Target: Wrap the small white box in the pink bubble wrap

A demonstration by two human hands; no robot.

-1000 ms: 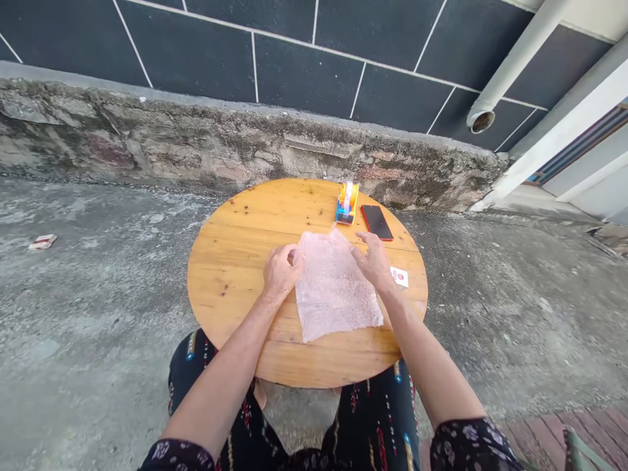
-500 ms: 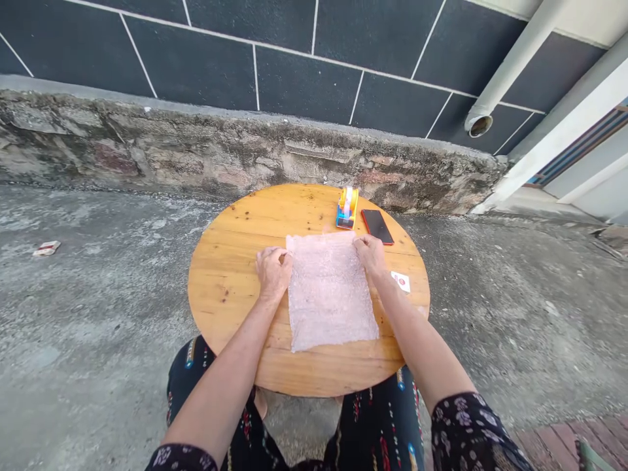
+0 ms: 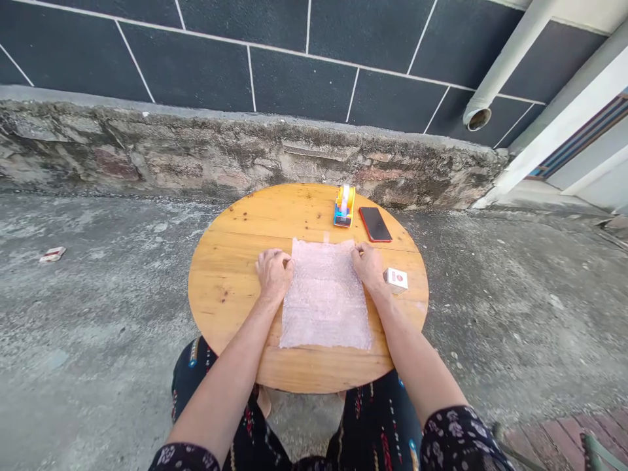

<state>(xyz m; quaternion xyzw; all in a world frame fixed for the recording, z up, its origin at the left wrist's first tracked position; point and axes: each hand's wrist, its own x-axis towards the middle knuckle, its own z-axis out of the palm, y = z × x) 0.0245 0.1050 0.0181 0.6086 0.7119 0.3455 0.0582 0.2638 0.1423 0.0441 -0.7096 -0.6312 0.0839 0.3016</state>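
A sheet of pinkish, see-through bubble wrap (image 3: 326, 297) lies flat on the round wooden table (image 3: 223, 327). My left hand (image 3: 275, 271) rests at its upper left edge, thumb and fingers closed on the border. On the upper right edge, my right hand (image 3: 367, 263) pinches the sheet in the same way. Just right of my right wrist stands a small white box (image 3: 396, 280) with a red mark, partly hidden by the wrist. A short strip of clear tape (image 3: 326, 237) shows at the top edge of the wrap.
Toward the far edge of the table stands a yellow and blue tape dispenser (image 3: 344, 206). Beside it lies a black phone (image 3: 375, 224) with a red rim. A low stone ledge (image 3: 235, 157) runs behind the table. A small packet (image 3: 52, 254) lies on the concrete at left.
The bubble wrap has turned slightly, its lower edge shifting left and now lying straighter. Both hands stay at its upper edges. More of the white box shows beside my right wrist.
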